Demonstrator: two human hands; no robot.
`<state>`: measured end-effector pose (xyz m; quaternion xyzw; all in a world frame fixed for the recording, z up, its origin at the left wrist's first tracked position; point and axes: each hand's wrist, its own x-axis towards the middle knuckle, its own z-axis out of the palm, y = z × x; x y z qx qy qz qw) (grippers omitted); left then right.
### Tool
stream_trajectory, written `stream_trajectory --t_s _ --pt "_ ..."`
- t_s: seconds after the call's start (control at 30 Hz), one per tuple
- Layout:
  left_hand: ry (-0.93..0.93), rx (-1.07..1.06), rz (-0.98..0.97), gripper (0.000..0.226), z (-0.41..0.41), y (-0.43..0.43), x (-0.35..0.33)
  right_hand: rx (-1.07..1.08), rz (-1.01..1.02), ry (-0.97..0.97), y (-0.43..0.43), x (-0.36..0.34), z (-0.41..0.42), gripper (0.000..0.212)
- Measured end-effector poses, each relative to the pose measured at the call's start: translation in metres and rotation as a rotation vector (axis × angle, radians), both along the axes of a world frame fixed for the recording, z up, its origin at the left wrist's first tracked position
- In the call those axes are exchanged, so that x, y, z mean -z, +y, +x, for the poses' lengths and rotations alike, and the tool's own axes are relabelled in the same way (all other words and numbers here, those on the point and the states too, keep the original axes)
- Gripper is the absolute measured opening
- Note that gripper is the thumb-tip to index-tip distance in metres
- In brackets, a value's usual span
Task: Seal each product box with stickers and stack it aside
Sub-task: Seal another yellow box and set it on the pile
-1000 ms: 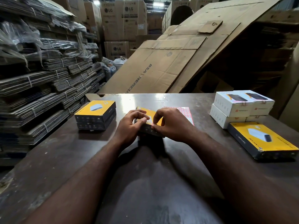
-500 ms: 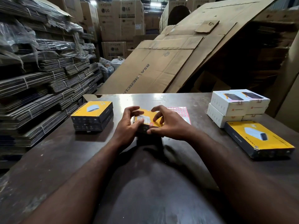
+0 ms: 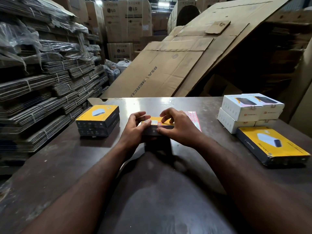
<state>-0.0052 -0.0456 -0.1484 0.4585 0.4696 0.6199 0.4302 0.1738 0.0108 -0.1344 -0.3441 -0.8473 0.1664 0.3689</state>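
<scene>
My left hand (image 3: 135, 130) is curled round the left end of the yellow box (image 3: 154, 118), gripping it steady. My right hand (image 3: 180, 128) grips the box's other end: fingers arched over the top, thumb pressed against the dark near side just below a red sticker (image 3: 159, 124). That sticker folds over the box's near top edge, so I judge 1 seal is on and I am pressing it flat. Whether its other edges carry seals I cannot tell; my hands hide them.

The box sits on the worktop (image 3: 67, 157). Just behind it, partly under my right hand, lies the sticker sheet (image 3: 192, 115), with rows of red stickers left on it.

To the left of the box is a stack of 2 yellow boxes (image 3: 98, 120), squared up on each other; I take these as finished and set aside. Well to the right of it are 4 white boxes (image 3: 249, 108), 2 on 2, and the top pair show small red tabs at their front edges, so they look sealed too. In front of those lies 1 flat yellow box (image 3: 273, 146), whose seals I cannot make out; it may be waiting.

What is left, as I read it: finish this box, add it to the left stack, then take up the flat one.
</scene>
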Motion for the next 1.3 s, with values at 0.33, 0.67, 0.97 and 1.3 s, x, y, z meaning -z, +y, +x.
stream_trajectory --t_s 0.33,0.67,0.97,1.3 --pt "-0.016 -0.010 -0.004 0.025 0.003 -0.002 -0.002 0.031 0.023 0.134 -0.002 0.003 -0.003 0.025" --pt "0.079 0.070 0.026 0.026 0.007 -0.003 0.001 0.130 0.106 0.097 -0.003 0.011 -0.012 0.034" --pt "-0.006 0.055 -0.017 0.030 0.003 -0.002 -0.003 0.025 -0.058 0.216 0.001 0.006 -0.006 0.030" --pt "-0.022 0.056 -0.016 0.028 0.003 -0.003 -0.002 0.032 0.045 0.157 -0.001 0.010 -0.006 0.038"
